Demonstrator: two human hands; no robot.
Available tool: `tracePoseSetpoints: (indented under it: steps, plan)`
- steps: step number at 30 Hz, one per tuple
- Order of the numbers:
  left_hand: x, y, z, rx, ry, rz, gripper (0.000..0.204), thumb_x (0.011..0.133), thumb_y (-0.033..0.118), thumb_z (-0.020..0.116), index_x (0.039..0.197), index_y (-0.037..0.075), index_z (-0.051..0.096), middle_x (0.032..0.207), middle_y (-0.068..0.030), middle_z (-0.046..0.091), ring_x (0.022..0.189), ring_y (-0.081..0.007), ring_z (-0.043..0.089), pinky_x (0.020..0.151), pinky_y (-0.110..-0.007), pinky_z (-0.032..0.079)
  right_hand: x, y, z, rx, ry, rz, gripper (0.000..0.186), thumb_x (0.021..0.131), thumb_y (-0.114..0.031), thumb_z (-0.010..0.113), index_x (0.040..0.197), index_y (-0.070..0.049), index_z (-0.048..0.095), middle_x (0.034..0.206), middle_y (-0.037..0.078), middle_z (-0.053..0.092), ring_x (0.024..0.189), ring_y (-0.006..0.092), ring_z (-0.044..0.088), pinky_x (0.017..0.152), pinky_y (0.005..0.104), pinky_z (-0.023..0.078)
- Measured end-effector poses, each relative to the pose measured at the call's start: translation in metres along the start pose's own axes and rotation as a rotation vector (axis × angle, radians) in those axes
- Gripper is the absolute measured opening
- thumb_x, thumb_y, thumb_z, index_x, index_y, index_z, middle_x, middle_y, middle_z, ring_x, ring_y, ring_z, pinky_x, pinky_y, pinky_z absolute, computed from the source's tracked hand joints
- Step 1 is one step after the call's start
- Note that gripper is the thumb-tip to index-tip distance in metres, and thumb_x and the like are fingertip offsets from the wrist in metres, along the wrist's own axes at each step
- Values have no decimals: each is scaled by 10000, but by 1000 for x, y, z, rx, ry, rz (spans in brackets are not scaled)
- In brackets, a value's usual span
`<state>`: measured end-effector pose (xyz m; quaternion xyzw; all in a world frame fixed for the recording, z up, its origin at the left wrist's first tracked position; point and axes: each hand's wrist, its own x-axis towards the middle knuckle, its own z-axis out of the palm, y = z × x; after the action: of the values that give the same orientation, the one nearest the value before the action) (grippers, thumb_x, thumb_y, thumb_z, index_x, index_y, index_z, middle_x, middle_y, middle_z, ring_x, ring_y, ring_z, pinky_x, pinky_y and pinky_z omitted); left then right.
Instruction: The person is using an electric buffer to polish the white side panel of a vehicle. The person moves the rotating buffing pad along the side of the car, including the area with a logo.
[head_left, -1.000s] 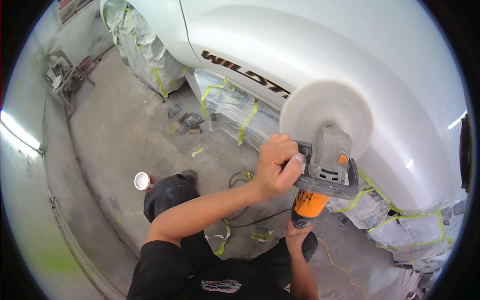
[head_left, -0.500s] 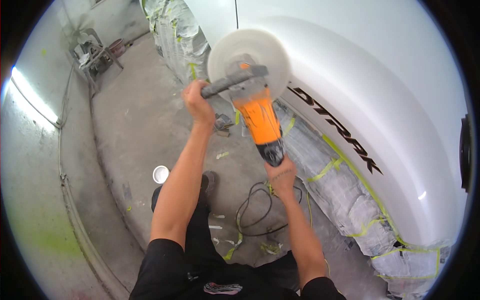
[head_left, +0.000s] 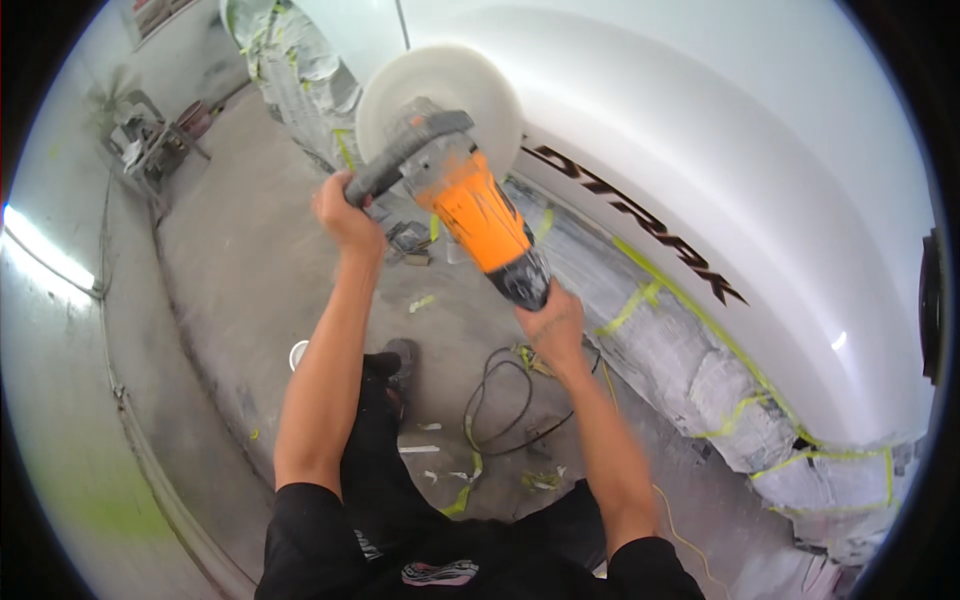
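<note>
An orange and black polisher (head_left: 480,215) lies across my two hands, its round white pad (head_left: 470,95) up against the white vehicle panel (head_left: 700,130). My left hand (head_left: 348,218) is closed around the dark side handle (head_left: 400,155). Wrapped round the black rear end of the polisher body is my right hand (head_left: 553,325). The pad's face is turned to the panel, so the contact itself is hidden. Dark lettering (head_left: 640,220) runs along the panel to the right of the tool.
Masking film with yellow-green tape (head_left: 690,390) covers the vehicle's lower side. A black cable (head_left: 490,410) coils on the floor among tape scraps (head_left: 455,495). A white tub (head_left: 298,353) stands by my left forearm. A chair (head_left: 150,145) is at the far left, along the wall.
The polisher has moved left along the panel, with both hands still gripping it. My view has shifted slightly too.
</note>
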<state>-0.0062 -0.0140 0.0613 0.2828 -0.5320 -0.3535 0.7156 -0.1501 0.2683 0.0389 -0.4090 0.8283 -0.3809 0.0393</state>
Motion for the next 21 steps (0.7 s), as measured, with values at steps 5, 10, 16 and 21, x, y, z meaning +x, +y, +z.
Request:
tracePoseSetpoints:
  steps: [5, 10, 16, 21]
  plan:
    - [-89, 76, 26, -92, -299, 380, 42, 872, 21, 585, 868, -20, 593, 815, -115, 643, 728, -224, 583, 670, -310, 454, -90, 49, -46, 25, 144, 157, 449, 696, -236, 762, 1071, -3, 682, 903, 243, 710, 900, 449, 688, 793, 492, 532]
    - [-166, 154, 40, -352, -665, -249, 339, 955, 150, 483, 663, -21, 487, 738, -122, 532, 802, -232, 533, 764, -360, 427, -164, 106, -72, -1, 270, 196, 396, 699, -169, 748, 1030, 35, 672, 836, 229, 707, 810, 408, 717, 715, 422, 544]
    - [-198, 125, 28, -178, -679, -265, 362, 947, 177, 538, 639, -8, 499, 704, -71, 520, 780, -192, 502, 739, -353, 386, -170, 150, -45, 64, 223, 243, 272, 732, -140, 738, 918, 43, 662, 754, 215, 685, 727, 354, 730, 645, 392, 526]
    - [-144, 66, 0, -85, -415, -412, 343, 922, 194, 608, 654, -6, 533, 636, 4, 477, 643, -102, 422, 603, -319, 319, -95, 137, 18, -7, 92, 130, 320, 718, -131, 758, 983, 26, 672, 819, 228, 702, 795, 438, 699, 715, 471, 544]
